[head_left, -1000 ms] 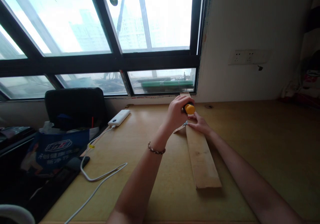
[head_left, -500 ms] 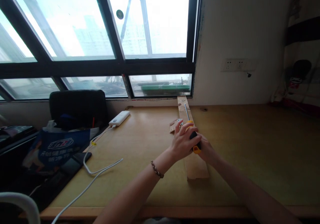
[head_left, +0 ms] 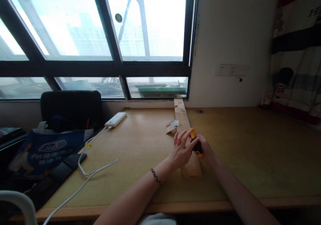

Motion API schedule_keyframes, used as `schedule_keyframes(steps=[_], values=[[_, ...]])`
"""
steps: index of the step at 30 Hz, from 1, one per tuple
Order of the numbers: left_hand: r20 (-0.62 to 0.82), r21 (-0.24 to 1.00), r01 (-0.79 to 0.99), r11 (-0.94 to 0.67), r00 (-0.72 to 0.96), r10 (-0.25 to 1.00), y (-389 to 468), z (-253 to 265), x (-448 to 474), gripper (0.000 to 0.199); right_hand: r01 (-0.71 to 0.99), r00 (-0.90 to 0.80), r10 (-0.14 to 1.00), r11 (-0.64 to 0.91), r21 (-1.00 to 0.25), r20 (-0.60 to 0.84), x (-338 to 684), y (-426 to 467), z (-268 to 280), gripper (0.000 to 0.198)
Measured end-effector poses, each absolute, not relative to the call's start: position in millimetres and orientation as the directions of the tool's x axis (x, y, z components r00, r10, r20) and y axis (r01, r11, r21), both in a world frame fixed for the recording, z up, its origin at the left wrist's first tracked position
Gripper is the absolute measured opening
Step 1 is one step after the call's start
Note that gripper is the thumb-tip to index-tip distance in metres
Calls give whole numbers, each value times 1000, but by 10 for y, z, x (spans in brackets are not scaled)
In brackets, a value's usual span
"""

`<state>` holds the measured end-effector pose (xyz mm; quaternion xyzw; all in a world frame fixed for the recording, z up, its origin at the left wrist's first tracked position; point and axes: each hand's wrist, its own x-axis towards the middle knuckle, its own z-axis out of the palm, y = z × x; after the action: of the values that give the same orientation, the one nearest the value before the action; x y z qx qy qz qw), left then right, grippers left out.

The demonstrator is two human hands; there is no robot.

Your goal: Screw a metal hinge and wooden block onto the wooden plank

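"Above the wooden board (head_left: 183, 125) — what are the hands holding?"

"A screwdriver (head_left: 198, 147). The right hand (head_left: 207, 152) grips its black-and-yellow handle from the side; the left hand (head_left: 180, 153) has its fingers stretched out, touching that handle."

"And the metal hinge (head_left: 176, 123)?"

"Farther up, at the board's left edge, beside a small wood piece (head_left: 170, 128)."

"Any writing?"

"On the blue bag (head_left: 37, 164) I make out 创健康 — the oval logo (head_left: 52, 145) is too blurred to read. The curtain (head_left: 293, 56) at far right shows a capital H."
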<state>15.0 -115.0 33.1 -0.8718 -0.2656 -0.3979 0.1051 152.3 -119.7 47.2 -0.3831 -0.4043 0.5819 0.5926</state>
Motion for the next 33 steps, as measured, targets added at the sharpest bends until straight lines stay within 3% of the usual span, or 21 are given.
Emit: schedule_keyframes(steps=[2,4,6,9,13,16,20,23,33], values=[[754,61,550,-833,521,400,-1082,312,97,53,-203,185,981,91,-975,53,1694,-1121,435,46],[771,134,552,-823,463,437,-996,285,41,52,171,411,901,72,-983,137,1902,-1031,369,47],[784,259,544,-798,365,503,-899,243,-3,47,576,510,815,-86,-813,275,2106,-952,289,39],[755,521,459,-720,145,640,-745,153,-42,37,801,512,823,-353,-484,247,2322,-895,187,37],[480,872,192,-451,-156,863,-536,22,-97,24,826,532,830,-464,-321,168,2410,-932,141,41],[220,967,-70,-243,-246,944,-399,-61,-159,13,811,565,810,-509,-290,158,2409,-992,160,43],[-26,916,-393,-76,-247,969,-282,-132,-232,8,783,609,778,-557,-277,157,2424,-1052,178,43],[-102,859,-512,-30,-227,969,-256,-139,-270,11,776,621,767,-572,-265,161,2449,-1065,170,42],[-106,859,-512,-6,-189,976,-295,-62,-330,21,767,627,771,-586,-260,113,2477,-1034,175,39]])
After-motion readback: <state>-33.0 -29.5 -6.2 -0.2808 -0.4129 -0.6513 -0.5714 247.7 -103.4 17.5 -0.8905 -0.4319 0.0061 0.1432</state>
